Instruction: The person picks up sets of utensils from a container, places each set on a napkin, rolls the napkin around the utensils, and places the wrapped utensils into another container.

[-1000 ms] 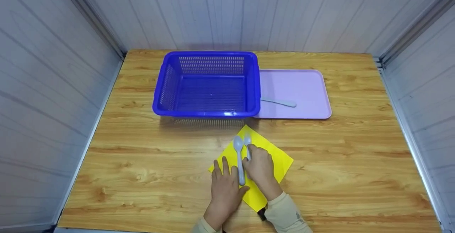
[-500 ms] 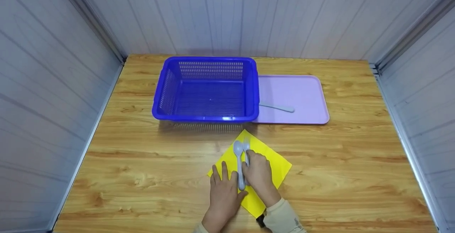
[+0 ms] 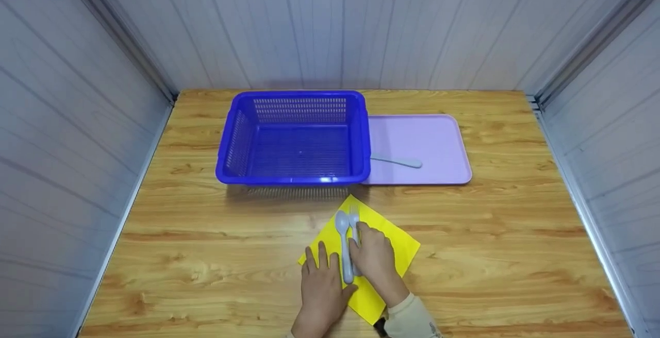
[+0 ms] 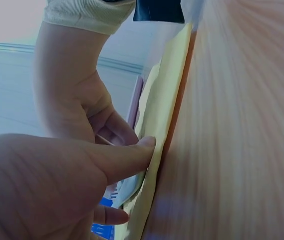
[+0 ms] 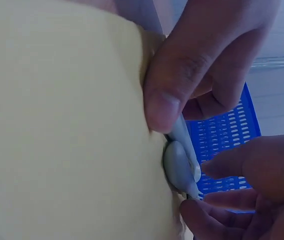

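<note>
A yellow square cloth or paper napkin (image 3: 371, 304) lies turned like a diamond on the table. A pale grey spoon (image 3: 344, 250) and fork (image 3: 353, 216) lie on it side by side. My left hand (image 3: 322, 289) rests with spread fingers on the napkin's left part, its index finger beside the spoon handle. With curled fingers my right hand (image 3: 374, 255) pinches the fork's handle. In the right wrist view, the rounded handle end of the spoon (image 5: 176, 165) faces the camera, between both hands. The left thumb (image 4: 144, 145) touches the napkin edge in the left wrist view.
A blue mesh basket (image 3: 294, 179) stands behind the napkin. Right of it is a pink tray (image 3: 438, 137) bearing a pale utensil handle (image 3: 410, 163), whose other end the basket hides. White panel walls (image 3: 309, 29) enclose the wooden table (image 3: 216, 255) on three sides.
The fork has drawn slightly closer to the spoon, with my right hand on it. My left hand stays in place on the napkin. The head view has shifted, so everything sits lower.
</note>
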`<state>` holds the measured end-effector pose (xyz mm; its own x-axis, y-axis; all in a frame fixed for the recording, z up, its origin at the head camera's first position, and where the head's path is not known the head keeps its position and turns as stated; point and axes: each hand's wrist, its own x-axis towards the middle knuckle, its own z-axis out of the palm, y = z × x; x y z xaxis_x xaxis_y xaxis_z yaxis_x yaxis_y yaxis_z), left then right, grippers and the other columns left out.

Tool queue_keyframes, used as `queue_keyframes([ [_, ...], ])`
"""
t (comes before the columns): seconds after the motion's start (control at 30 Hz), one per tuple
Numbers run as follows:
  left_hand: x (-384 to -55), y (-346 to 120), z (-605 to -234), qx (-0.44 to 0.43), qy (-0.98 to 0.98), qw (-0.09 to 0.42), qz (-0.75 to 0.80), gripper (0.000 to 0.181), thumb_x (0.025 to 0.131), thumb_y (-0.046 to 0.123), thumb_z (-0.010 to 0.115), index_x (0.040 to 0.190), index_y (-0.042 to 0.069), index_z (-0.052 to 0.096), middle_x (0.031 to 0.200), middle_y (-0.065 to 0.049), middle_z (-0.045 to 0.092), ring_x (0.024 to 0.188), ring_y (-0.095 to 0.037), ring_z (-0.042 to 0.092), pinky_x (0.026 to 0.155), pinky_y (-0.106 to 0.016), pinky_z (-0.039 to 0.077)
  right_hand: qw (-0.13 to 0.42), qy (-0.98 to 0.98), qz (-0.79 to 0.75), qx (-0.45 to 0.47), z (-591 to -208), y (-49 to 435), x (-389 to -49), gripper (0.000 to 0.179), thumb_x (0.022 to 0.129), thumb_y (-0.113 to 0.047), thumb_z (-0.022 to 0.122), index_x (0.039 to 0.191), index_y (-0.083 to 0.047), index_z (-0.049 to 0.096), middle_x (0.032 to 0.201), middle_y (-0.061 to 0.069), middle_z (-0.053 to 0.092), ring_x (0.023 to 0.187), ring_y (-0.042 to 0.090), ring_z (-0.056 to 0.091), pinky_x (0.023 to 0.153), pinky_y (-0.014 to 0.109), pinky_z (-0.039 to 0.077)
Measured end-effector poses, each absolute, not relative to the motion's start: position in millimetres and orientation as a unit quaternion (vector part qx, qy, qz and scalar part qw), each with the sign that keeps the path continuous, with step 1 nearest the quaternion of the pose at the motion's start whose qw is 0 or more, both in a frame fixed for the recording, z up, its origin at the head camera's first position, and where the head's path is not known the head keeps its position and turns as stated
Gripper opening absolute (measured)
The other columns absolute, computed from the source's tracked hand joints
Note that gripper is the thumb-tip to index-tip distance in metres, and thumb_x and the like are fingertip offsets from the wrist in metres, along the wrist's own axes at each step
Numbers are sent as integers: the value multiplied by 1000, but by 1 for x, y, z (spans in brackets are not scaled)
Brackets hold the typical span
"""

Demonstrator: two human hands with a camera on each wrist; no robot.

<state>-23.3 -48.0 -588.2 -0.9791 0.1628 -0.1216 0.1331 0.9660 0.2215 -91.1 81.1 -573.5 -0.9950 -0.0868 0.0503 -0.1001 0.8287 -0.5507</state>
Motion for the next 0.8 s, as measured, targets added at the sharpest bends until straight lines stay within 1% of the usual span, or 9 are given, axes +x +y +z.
queue_keyframes([
  [0.1,-22,-49,-588,72,988,73,118,91,75,62,72,136,-1,49,148,-31,31,132,-57,26,101,-58,36,30,-960,275,52,-569,89,-95,37,84,-21,74,112,3,68,85,14,69,63,21,64,52,35,53],
  [0.2,-21,-51,-589,70,985,82,137,97,76,62,71,143,-2,42,151,-29,26,136,-54,19,106,-59,28,48,-962,265,52,-561,105,-109,32,84,-21,74,108,1,70,87,13,70,69,27,67,55,41,54],
  [0.23,-21,-51,-589,70,983,88,146,99,76,62,71,145,-2,40,152,-29,25,138,-53,16,108,-60,25,57,-962,262,52,-558,112,-117,30,84,-20,73,107,0,70,89,13,71,71,29,67,56,43,54],
  [0.3,-22,-52,-591,70,979,99,164,102,76,61,71,147,-3,35,154,-28,21,140,-51,13,110,-59,21,67,-963,257,53,-553,127,-135,26,85,-18,71,105,-2,71,88,13,71,72,30,67,57,46,53],
  [0.4,-21,-53,-592,66,972,113,194,106,75,60,73,148,-4,31,156,-28,16,142,-48,10,111,-58,18,76,-966,238,64,-548,148,-169,24,86,-17,69,104,-2,71,91,15,70,78,34,66,62,48,53],
  [0.53,-20,-54,-593,58,967,128,212,108,75,60,74,149,-4,30,157,-27,12,143,-46,8,112,-58,16,58,-973,205,88,-552,170,-216,26,89,-17,67,109,0,70,102,19,68,93,38,63,75,51,52],
  [0.6,-20,-54,-592,55,965,136,220,108,75,59,74,149,-5,29,158,-25,11,143,-45,6,112,-58,15,35,-976,191,102,-555,177,-236,28,89,-15,66,113,0,68,108,19,67,99,39,62,81,52,51],
  [0.7,-23,-54,-590,55,960,147,231,108,75,58,75,149,-6,28,158,-23,11,144,-42,5,113,-57,13,15,-976,175,131,-560,186,-255,29,89,-11,65,116,0,67,109,19,66,99,39,62,81,52,51],
  [0.8,-26,-53,-589,59,956,157,239,108,76,56,76,149,-7,28,159,-22,11,145,-40,6,113,-56,13,11,-976,154,153,-563,193,-265,24,88,-8,65,111,-1,70,101,17,68,92,38,63,76,51,52],
])
